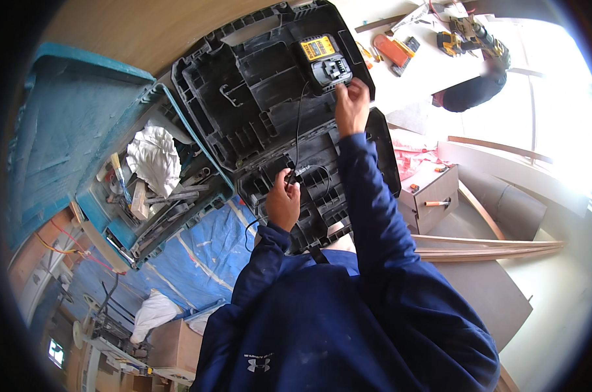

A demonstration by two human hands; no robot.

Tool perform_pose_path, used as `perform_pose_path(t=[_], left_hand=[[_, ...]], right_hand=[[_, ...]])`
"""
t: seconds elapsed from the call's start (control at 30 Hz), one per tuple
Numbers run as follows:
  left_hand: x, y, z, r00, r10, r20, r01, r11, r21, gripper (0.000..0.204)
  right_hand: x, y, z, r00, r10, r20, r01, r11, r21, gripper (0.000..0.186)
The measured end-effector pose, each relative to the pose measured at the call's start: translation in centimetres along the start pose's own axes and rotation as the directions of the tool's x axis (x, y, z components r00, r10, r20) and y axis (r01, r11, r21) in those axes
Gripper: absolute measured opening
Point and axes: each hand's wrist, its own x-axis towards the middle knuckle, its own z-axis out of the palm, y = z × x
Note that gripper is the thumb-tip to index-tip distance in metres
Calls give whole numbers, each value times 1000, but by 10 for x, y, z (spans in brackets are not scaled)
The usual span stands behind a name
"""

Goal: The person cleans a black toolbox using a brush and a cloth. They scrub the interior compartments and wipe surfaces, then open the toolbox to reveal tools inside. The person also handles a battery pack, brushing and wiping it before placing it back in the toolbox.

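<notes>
A black battery charger (pixel 330 70) with a yellow label sits in the far half of an open black tool case (pixel 260 78). My right hand (pixel 352 108) has its fingers closed at the charger's near right edge. A black power cord (pixel 300 124) runs from the charger down toward my left hand (pixel 284 204). That hand pinches the cord's end part over the near half of the case, its thumb and forefinger together. The exact piece between those fingers is partly hidden.
On the left stands an open teal toolbox (pixel 106 225) holding tools, a brush and a crumpled white cloth (pixel 153 160). Drills (pixel 462 39) and an orange tool (pixel 395 52) lie at far right, near a person in dark clothing (pixel 475 91). Wooden strips (pixel 485 249) lie at right.
</notes>
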Motion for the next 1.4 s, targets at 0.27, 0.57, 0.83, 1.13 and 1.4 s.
perform_pose_path(t=[0.27,0.57,0.83,1.13,1.4], left_hand=[[-19,66,-27,984,155,92,-149,986,-75,22],[156,181,-58,815,577,-55,-577,817,23,39],[317,208,29,839,171,517,-540,375,753,149],[319,219,17,852,266,450,-517,303,800,116],[321,249,17,941,14,338,-325,309,894,126]], right_hand=[[-147,-18,-20,794,245,556,-420,882,211,54],[-131,-46,-86,725,270,634,-666,511,544,36],[-149,-48,-86,672,285,684,-691,573,440,52],[-109,-38,-111,688,272,673,-681,562,470,45],[-83,-39,-138,725,164,669,-630,550,548,38]])
